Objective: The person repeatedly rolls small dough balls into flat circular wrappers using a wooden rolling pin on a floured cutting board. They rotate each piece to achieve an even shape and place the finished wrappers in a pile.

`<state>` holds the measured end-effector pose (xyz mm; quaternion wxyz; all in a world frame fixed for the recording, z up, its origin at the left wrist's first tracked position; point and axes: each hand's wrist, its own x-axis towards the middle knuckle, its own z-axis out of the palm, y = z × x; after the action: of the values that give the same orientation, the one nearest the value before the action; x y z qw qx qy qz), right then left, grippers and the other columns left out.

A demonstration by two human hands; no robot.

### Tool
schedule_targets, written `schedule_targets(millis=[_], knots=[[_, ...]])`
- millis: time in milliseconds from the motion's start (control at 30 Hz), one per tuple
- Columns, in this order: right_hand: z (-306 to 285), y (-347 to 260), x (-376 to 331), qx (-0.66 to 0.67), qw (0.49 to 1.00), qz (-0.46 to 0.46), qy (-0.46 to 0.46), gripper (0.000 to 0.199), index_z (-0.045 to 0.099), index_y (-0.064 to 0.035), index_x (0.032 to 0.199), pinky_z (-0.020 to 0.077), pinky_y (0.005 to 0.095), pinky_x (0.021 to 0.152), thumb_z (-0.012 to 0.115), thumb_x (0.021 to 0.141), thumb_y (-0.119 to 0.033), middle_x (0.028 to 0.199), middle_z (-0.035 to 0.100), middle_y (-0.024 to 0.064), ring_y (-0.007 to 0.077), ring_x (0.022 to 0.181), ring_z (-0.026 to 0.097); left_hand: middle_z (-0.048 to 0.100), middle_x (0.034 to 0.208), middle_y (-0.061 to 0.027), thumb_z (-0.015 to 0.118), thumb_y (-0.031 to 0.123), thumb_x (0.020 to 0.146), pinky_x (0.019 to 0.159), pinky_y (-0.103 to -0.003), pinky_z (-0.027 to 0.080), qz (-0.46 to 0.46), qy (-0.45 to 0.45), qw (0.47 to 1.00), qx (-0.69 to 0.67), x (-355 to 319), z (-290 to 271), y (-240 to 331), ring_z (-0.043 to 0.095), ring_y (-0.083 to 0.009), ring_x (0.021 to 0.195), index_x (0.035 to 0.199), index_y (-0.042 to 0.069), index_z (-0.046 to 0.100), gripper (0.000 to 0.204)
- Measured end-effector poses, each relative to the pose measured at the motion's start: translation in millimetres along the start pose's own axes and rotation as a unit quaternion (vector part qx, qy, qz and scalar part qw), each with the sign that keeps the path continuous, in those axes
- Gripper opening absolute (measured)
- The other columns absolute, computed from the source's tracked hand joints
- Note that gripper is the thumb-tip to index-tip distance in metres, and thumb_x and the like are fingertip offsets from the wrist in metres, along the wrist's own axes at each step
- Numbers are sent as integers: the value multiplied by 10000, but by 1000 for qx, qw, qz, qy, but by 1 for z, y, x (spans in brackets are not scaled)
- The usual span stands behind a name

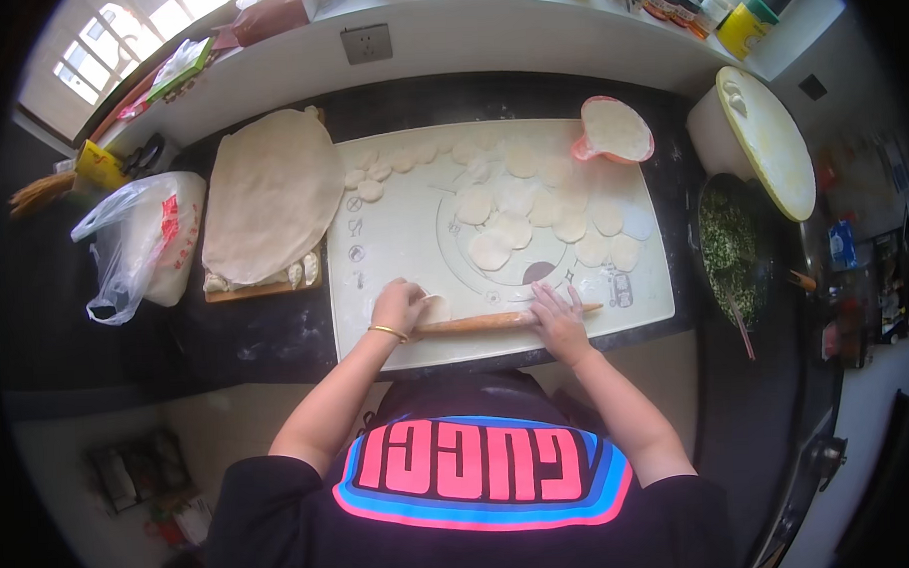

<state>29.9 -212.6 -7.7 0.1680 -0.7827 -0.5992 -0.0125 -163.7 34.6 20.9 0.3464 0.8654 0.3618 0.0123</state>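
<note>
My left hand [395,306] pinches the edge of a small round dough wrapper [435,307] lying on the pale pastry mat [393,236]. My right hand [558,318] lies flat, fingers spread, on a thin wooden rolling pin [476,323] that stretches from the wrapper to the right. Farther back on the mat lie several rolled wrappers [547,211] in a loose pile. A row of small flattened dough pieces [381,171] runs along the mat's far left.
A cloth-covered board [271,190] with dough lumps stands left of the mat, next to a plastic bag [138,245]. A pink flour scoop [614,130] sits at the far right corner. A white lidded tub [760,138] and a bowl of green filling [729,249] stand to the right.
</note>
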Motion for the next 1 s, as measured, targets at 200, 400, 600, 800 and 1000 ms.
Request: schedule_targets(millis=[200,400,600,800,1000], knots=[[0,7,-8,58,998,-5,-33,391,501,-123,1067,243,513,1019,676,723,-181,1303,473,74,230,1249,411,657,804,-150,638,229,770,684,-372,496,41,37,998,-24,37,-9,14,632,-311,736,816,55,688,186],[-1,10,-9,61,997,0,-36,436,502,-111,1109,242,496,1016,683,721,-198,1295,484,76,228,1237,428,638,988,-190,596,231,824,798,-368,472,2,199,974,-106,135,-8,5,607,-312,935,1048,64,632,282],[2,13,-10,67,997,-6,-23,453,503,-112,1119,250,482,1010,688,714,-193,1298,482,74,226,1231,435,238,1459,-183,553,211,850,1072,-430,254,-19,170,965,199,144,-29,-53,259,-394,1311,1349,22,352,570],[1,12,-10,55,998,-6,-20,459,500,-104,1119,257,479,1003,690,710,-191,1294,482,80,228,1227,436,171,1479,-194,549,258,858,1113,-421,172,-42,70,958,273,108,-21,-39,189,-345,1360,1398,4,240,672],[1,12,-9,54,998,-16,-21,467,495,-103,1124,259,485,996,692,706,-176,1294,480,81,229,1229,434,180,1460,-244,527,239,866,1108,-438,168,39,93,975,197,134,-39,-68,160,-372,1363,1380,-24,255,638]])
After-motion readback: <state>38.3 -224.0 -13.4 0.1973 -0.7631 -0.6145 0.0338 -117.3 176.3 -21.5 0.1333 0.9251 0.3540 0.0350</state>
